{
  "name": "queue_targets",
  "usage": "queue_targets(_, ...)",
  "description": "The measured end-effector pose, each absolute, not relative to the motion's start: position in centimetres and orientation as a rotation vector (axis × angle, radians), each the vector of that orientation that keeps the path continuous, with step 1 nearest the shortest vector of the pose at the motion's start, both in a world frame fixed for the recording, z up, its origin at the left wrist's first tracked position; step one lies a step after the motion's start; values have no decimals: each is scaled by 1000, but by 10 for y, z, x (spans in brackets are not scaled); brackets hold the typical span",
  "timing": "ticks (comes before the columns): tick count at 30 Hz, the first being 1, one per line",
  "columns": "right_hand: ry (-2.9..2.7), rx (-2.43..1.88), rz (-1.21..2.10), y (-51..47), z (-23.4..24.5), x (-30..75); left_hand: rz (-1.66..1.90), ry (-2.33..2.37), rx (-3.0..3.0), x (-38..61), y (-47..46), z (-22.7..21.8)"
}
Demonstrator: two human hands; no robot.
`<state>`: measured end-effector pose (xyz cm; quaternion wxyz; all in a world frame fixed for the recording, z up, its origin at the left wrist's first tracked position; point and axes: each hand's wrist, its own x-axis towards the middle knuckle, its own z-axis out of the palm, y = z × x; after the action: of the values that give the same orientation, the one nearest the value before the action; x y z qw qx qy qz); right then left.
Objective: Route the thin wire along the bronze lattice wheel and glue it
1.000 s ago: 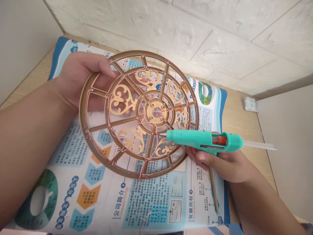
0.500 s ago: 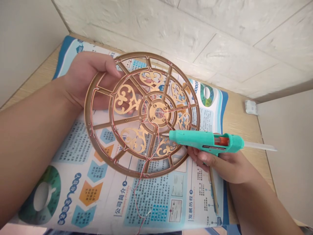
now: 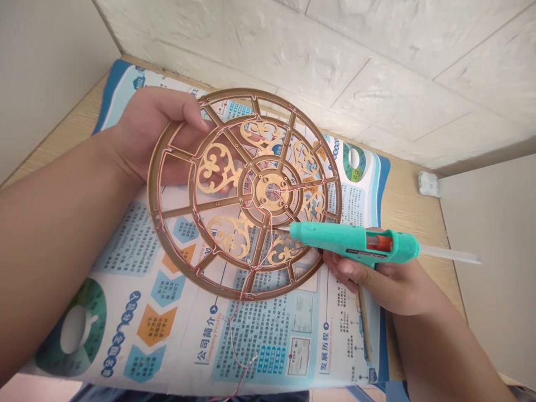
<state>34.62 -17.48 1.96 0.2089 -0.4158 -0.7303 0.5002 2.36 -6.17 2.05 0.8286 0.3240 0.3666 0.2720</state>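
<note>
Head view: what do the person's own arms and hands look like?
The left forearm and right forearm are bare, no sleeves in view. The left hand and right hand are ungloved; no watch, ring or bracelet shows.

The poster reads "公司简介" and "发展历程".

left hand half lost behind gold openwork wheel, glue gun with its underside mostly buried in right hand, both forearms chopped at the edges, fine print on poster way too tiny
</note>
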Motion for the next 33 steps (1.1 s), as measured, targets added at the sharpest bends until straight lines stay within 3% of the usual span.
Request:
queue_targets(6, -2205, -1144, 1221, -179, 28, 351, 605, 768, 651, 21, -62, 17)
queue_targets(11, -1837, -1218, 1226, -177, 31, 375, 541, 642, 657, 15, -59, 10)
queue_targets(15, -1558, -1699, 741, -164, 42, 392, 485, 612, 654, 11, -57, 6)
queue_targets(20, -1824, -2404, 330, -155, 55, 405, 450, 609, 656, 9, -58, 5)
queue_targets(26, -1917, -2558, 431, -176, 59, 417, 454, 635, 656, 5, -57, 4)
queue_targets(30, -1931, -2545, 290, -204, 78, 404, 459, 632, 647, 3, -57, 1)
queue_targets(33, -2046, -2637, 688, -227, 87, 375, 452, 633, 640, 2, -55, -2)
